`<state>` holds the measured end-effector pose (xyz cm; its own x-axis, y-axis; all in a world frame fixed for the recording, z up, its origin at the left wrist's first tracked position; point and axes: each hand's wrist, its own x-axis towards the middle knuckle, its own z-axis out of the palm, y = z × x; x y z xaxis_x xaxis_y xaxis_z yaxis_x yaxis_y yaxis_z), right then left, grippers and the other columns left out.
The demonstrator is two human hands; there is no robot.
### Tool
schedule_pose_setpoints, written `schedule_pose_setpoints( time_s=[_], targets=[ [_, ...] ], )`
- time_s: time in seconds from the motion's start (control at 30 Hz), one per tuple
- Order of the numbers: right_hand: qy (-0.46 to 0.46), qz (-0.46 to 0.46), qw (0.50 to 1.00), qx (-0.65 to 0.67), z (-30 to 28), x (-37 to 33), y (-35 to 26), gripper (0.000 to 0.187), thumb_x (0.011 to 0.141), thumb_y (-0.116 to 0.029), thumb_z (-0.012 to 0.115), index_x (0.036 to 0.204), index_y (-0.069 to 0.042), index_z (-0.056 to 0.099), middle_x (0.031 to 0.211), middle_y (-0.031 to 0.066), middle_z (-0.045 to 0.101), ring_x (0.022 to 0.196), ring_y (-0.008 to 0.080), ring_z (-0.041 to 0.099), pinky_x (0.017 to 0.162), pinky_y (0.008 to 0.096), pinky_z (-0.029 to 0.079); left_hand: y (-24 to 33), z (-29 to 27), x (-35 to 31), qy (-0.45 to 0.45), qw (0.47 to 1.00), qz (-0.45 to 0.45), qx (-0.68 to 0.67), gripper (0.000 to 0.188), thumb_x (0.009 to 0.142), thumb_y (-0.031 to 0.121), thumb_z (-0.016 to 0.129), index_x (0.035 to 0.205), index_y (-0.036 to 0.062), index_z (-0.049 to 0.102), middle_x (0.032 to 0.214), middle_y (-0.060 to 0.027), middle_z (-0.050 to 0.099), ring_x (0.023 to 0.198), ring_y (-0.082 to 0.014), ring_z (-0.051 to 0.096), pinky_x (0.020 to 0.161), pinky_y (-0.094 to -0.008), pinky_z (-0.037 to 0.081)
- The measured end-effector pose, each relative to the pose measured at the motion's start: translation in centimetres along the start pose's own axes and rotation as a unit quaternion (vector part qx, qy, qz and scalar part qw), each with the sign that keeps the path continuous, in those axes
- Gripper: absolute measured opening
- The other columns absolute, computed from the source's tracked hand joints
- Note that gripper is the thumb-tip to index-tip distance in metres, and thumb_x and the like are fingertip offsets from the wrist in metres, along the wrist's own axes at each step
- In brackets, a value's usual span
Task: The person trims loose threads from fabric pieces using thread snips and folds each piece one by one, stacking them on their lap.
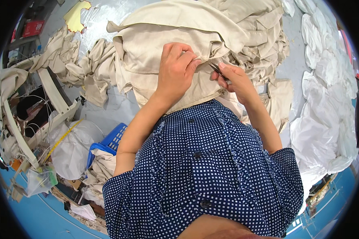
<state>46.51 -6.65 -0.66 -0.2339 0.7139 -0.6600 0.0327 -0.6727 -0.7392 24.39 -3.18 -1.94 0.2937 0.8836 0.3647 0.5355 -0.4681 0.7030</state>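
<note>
Left hand point(175, 71) lies on the beige garment point(167, 51) atop the tabletop point(115, 107), its grip pinched together on a fold of the cloth. Right hand point(237, 79) has its grip clamped on small dark snips point(217, 70), whose tips touch the same fold beside the left fingertips.

A pale grey surface point(107, 107) fills the upper part of the frame, its bare sheen showing at the upper left and in a strip at the upper right. A big heap of beige cloth pieces point(211, 36) lies across its middle and top. More crumpled beige fabric point(87, 67) spreads out at the left, just beside the heap. A yellowish flat scrap point(77, 16) rests alone at the top left corner. Along the right edge, a row of white bundled fabric point(323, 71) runs from top down toward the lower right. One flat beige piece point(281, 97) lies between heap and white bundles.
</note>
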Motion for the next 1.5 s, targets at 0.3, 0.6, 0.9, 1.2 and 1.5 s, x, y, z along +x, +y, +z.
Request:
schedule_pose_setpoints(
  time_s=[0.3,0.6,0.9,1.2,1.5],
  targets=[
    [0.044,-0.055,0.997,-0.008,0.8,0.3,0.7,0.047,0.109,-0.041,0.049,0.088,-0.003,0.068,0.062,-0.0057,0.046,0.056,0.0043,0.035,0.052,0.0228,0.028,0.9,0.0,-0.5,-0.001,1.0,-0.021,0.003,0.01,0.082,0.006,0.078,0.088,0.0008,0.071,0.096,-0.0095,0.065,0.097,-0.0303,0.056,0.081,-0.0393,0.048],
    [0.026,-0.111,0.992,0.046,1.5,0.6,1.2,0.044,0.11,-0.04,0.048,0.091,-0.004,0.066,0.063,-0.0058,0.046,0.058,0.0044,0.035,0.053,0.0224,0.026,1.4,0.1,-0.7,0.01,1.0,-0.028,0.0,0.009,0.083,0.005,0.078,0.088,0.0014,0.071,0.091,-0.0097,0.065,0.091,-0.0299,0.058,0.077,-0.0393,0.049],
    [0.03,-0.145,0.988,0.045,2.3,1.6,1.3,0.041,0.109,-0.039,0.051,0.092,-0.005,0.065,0.064,-0.0059,0.046,0.058,0.0039,0.034,0.053,0.0224,0.025,1.4,0.4,-1.0,0.027,0.999,-0.017,-0.007,0.01,0.081,0.004,0.077,0.089,0.0002,0.072,0.089,-0.0094,0.066,0.087,-0.029,0.059,0.073,-0.0389,0.05],
    [0.012,-0.202,0.976,0.08,0.7,2.2,-2.8,0.031,0.105,-0.032,0.058,0.093,-0.005,0.068,0.068,-0.0069,0.049,0.061,0.003,0.038,0.055,0.0204,0.025,0.8,-0.5,-2.3,0.049,0.997,0.02,0.053,0.009,0.079,0.005,0.078,0.085,0.003,0.072,0.087,-0.0087,0.065,0.082,-0.0289,0.061,0.07,-0.0391,0.051],
    [-0.192,-0.303,0.838,-0.411,14.3,11.5,-12.4,0.042,0.104,-0.035,0.055,0.086,0.0,0.068,0.073,0.0039,0.061,0.068,0.0115,0.053,0.064,0.0283,0.044,-1.5,-5.5,-6.1,0.279,0.893,-0.353,-0.01,0.017,0.086,0.01,0.075,0.079,0.0019,0.062,0.073,-0.0111,0.059,0.071,-0.0294,0.06,0.063,-0.0395,0.049]
  ],
)
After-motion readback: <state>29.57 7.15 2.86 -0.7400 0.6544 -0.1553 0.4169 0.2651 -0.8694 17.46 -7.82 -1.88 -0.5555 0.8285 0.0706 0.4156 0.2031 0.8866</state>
